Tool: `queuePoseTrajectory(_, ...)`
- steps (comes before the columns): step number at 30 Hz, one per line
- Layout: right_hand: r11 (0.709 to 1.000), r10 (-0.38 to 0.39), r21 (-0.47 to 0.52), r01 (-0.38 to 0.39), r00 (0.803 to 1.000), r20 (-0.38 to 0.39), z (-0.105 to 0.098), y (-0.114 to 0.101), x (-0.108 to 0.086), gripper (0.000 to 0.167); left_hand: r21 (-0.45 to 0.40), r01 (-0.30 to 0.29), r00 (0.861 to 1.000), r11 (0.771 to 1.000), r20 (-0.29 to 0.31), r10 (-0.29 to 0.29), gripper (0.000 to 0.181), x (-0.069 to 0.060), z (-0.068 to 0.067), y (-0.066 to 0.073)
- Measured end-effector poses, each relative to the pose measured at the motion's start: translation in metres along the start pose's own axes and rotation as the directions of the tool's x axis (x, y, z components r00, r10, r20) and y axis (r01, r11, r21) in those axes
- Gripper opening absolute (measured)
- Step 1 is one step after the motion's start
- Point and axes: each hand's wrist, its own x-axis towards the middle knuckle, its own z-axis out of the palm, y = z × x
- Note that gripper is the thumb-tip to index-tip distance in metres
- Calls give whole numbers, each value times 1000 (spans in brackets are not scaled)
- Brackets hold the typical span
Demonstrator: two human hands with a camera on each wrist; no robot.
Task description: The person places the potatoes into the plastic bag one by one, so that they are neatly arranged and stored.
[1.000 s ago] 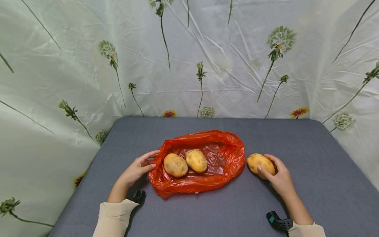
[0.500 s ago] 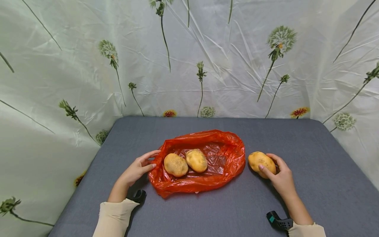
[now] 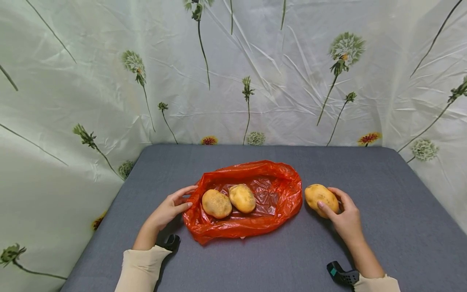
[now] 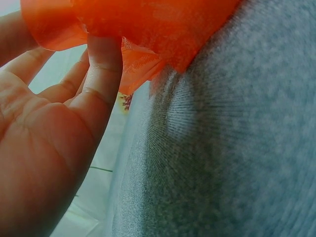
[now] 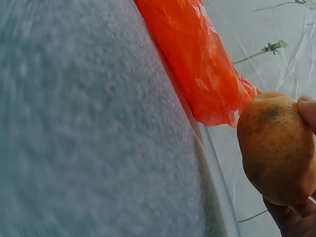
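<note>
A red plastic bag [image 3: 288, 198] lies with its mouth spread wide on the grey table. Two potatoes rest inside it, a rough brown potato [image 3: 217, 204] at the left and a smoother yellow potato [image 3: 242, 198] beside it. My left hand [image 3: 169, 209] holds the bag's left edge, thumb on the near side; in the left wrist view the red plastic covers some fingertips. To the right of the bag, my right hand [image 3: 344, 215] grips a third potato [image 3: 321, 199] between thumb and fingers. The right wrist view shows that potato [image 5: 276, 148] raised off the table.
The grey cloth-covered table [image 3: 270, 263] extends around the bag. A pale curtain [image 3: 292, 81] printed with dandelions hangs behind it and along the left side. Black wrist devices sit at both cuffs, the right one [image 3: 343, 275] close to the near edge.
The potato in my right hand has risen slightly and tilted a little, staying right of the bag. My left hand, the bag and the two potatoes inside keep their places.
</note>
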Motion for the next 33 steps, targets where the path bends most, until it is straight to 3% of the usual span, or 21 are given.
queuePoseTrajectory(6,1000,-22,11,22,1000,-3,3,-6,0,51,-8,-2,1000,1000,2,2,49,0,0,0)
queuePoseTrajectory(16,998,-56,27,56,998,10,8,-54,4,48,8,-4,1000,1000,1,4,48,0,0,0)
queuePoseTrajectory(33,986,-146,88,140,988,59,34,-72,12,49,7,-6,1000,1000,4,6,48,1,0,0)
